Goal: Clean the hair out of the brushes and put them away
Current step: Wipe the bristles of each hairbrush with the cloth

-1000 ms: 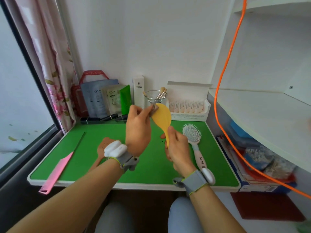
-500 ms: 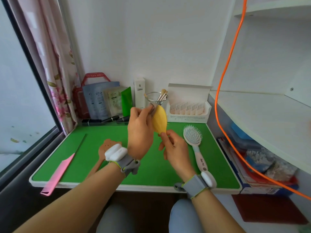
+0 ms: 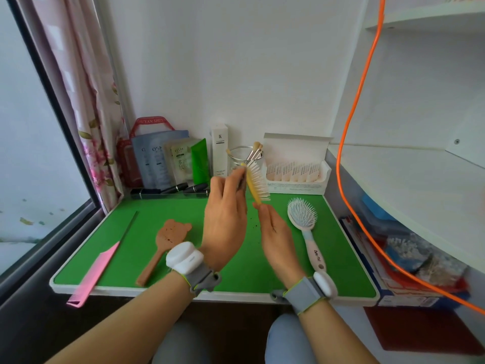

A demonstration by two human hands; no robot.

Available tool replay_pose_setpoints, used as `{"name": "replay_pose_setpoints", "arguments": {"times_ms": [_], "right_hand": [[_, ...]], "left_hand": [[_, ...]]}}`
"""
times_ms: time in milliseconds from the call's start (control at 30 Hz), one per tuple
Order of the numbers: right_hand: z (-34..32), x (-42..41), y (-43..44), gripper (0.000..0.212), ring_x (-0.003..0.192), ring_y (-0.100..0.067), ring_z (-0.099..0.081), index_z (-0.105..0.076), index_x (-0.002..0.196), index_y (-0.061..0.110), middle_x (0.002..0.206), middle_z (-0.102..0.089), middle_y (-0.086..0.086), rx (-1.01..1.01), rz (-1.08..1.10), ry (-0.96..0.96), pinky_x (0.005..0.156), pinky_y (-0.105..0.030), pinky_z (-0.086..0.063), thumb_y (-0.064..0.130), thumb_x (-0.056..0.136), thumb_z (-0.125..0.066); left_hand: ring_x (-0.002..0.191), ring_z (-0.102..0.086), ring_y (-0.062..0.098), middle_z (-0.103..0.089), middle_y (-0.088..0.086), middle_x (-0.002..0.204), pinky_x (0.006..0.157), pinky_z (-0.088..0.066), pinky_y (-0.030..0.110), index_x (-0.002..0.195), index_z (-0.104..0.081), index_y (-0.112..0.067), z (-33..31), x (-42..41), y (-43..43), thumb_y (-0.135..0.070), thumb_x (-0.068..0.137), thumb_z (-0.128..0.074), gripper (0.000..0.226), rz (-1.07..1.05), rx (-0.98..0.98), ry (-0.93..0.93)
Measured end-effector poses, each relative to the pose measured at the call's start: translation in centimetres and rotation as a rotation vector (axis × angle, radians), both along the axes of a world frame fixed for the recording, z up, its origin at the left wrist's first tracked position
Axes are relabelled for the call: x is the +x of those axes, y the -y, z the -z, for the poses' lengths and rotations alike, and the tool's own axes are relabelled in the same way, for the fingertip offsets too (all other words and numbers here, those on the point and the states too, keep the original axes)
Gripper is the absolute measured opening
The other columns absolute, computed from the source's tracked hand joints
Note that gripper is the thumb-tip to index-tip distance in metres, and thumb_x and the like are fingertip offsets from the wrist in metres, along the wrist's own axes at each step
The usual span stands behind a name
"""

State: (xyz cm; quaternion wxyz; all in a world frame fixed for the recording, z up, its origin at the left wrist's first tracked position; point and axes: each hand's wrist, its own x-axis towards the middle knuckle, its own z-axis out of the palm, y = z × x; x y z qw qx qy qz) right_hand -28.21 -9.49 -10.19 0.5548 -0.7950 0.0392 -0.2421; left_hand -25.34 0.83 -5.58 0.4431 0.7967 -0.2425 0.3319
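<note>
In right hand [image 3: 275,229], bristly yellow brush [image 3: 256,183].

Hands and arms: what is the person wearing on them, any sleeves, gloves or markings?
No sleeves or gloves: both forearms are bare. The left wrist strap and right wrist strap are grey fabric with yellow-green edging, each carrying a rounded white device. No rings show on the left hand or right hand.

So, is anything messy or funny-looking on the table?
Yes. The pink comb sticks out over the front left edge of the table, so it could slip off. Tiny dark specks dot the green top too.
</note>
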Motion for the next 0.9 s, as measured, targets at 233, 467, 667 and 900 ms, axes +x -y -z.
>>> {"name": "replay_pose_setpoints", "arguments": {"times_ms": [233,467,667,900], "right_hand": [[0.7,0.5,0.1,0.027,0.060,-0.013,-0.044,-0.057,0.099,0.019,0.077,-0.057,-0.013,0.053,0.021,-0.003,0.056,-0.028,-0.032,0.040,0.100,-0.039],[1.2,0.6,0.2,0.022,0.054,-0.006,-0.035,-0.054,0.091,0.031,0.065,-0.047,-0.002,0.036,0.014,0.031,0.048,-0.020,-0.028,0.047,0.098,-0.041],[1.1,0.4,0.6,0.010,0.062,-0.013,-0.048,-0.053,0.095,0.044,0.076,-0.061,-0.001,0.016,0.021,0.042,0.059,-0.031,-0.042,0.049,0.096,-0.044],[0.1,0.4,1.5,0.023,0.065,-0.023,-0.051,-0.053,0.091,0.031,0.069,-0.057,-0.005,-0.108,0.107,0.049,0.070,-0.042,-0.045,0.052,0.094,-0.043]], "left_hand": [[0.082,-0.046,0.008,-0.044,0.005,0.101,0.069,-0.038,0.019,0.132,-0.049,-0.010,0.8,-0.9,-0.4,-0.005,0.096,-0.044,0.037,0.035,-0.079,-0.007],[0.073,-0.052,0.024,-0.046,0.012,0.094,0.059,-0.045,0.031,0.123,-0.060,-0.007,-0.5,0.4,-1.1,-0.003,0.093,-0.053,0.032,-0.043,0.064,0.092],[0.090,-0.056,0.013,-0.058,0.005,0.106,0.086,-0.048,0.026,0.122,-0.060,-0.014,-2.9,2.6,-2.1,-0.013,0.096,-0.050,0.029,-0.029,-0.232,-0.230],[0.081,-0.072,0.012,-0.075,-0.009,0.087,0.069,-0.058,0.023,0.097,-0.071,-0.029,-4.3,3.3,-4.2,-0.012,0.089,-0.061,0.021,0.385,-0.307,-0.545]]}}
